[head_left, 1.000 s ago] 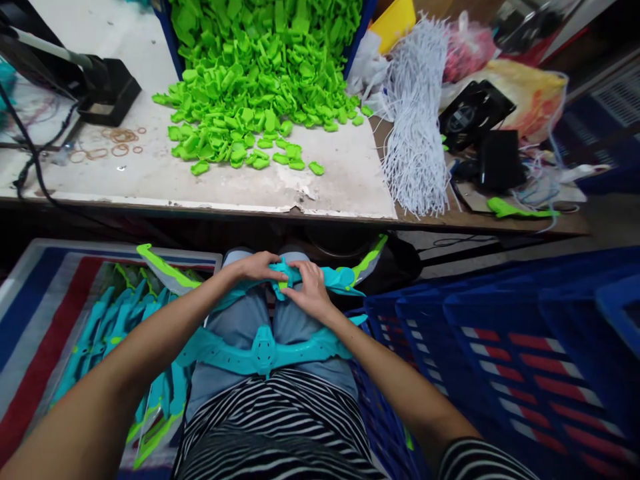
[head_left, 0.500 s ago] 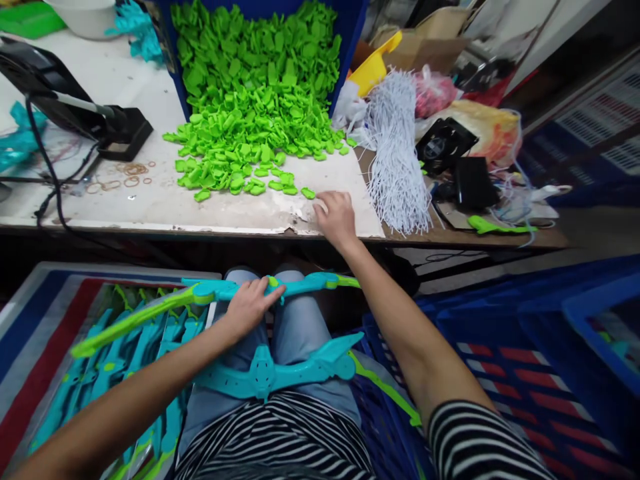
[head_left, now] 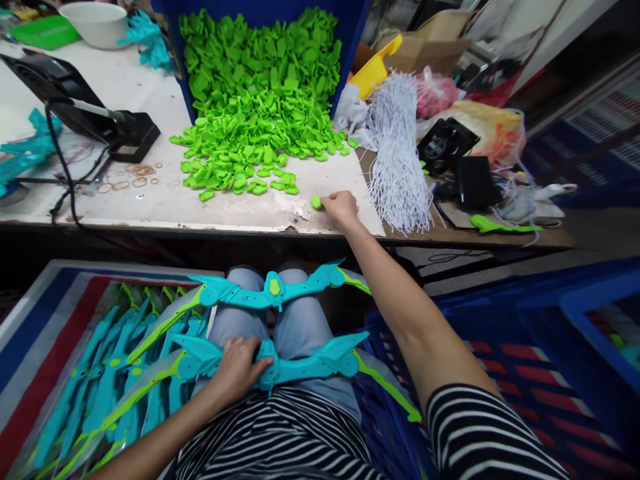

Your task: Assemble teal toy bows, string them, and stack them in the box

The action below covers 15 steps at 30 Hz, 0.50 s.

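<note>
Containers: A blue bin (head_left: 354, 33) lies on its side on the worktable (head_left: 210, 212), mouth towards the person. It holds a deep heap of small green parts (head_left: 260, 113), which spills over its lip onto the table's pale covering. At the far left stand a white bowl (head_left: 97, 25) and a shallow green tray (head_left: 46, 31); the bowl's contents cannot be made out. Right of the white string bundle (head_left: 397, 153), a translucent bag (head_left: 434, 92) shows pink contents. At floor level on the right, a blue crate (head_left: 595, 290) contains teal and green items, partly hidden.

Position of the work: The right hand (head_left: 343, 208) reaches to the table, thumb and forefinger pinching one green piece (head_left: 316, 202) at its right edge, near the table's front and apart from the heap. Whether it is fully lifted cannot be told. The left hand (head_left: 239, 363) grips the near bow (head_left: 305, 368), fingers curled over it left of centre, thumb across towards its middle. Beyond it, the far bow (head_left: 245, 293) lies over the knees, a green insert (head_left: 275, 287) at its centre.

Markings: The black fan (head_left: 447, 145) bears a hub label, too small to read.
</note>
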Each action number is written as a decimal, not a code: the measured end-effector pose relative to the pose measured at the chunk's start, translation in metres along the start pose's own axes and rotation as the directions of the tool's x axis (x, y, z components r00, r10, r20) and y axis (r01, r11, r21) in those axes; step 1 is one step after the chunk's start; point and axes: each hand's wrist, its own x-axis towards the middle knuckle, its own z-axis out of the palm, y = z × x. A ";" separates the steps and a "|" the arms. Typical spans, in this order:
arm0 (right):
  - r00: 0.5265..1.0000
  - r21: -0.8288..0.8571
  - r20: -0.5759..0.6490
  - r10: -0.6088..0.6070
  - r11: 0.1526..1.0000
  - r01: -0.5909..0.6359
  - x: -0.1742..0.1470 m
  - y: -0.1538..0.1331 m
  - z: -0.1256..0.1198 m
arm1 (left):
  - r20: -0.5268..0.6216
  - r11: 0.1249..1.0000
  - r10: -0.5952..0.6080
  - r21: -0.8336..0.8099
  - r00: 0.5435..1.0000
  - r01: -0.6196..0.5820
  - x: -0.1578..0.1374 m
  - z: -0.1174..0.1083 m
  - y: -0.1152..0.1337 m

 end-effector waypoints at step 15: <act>0.740 0.318 0.025 -0.672 0.707 0.632 -0.106 0.017 -0.007 | 0.300 0.889 0.139 -0.458 0.944 0.015 0.056 -0.024 0.003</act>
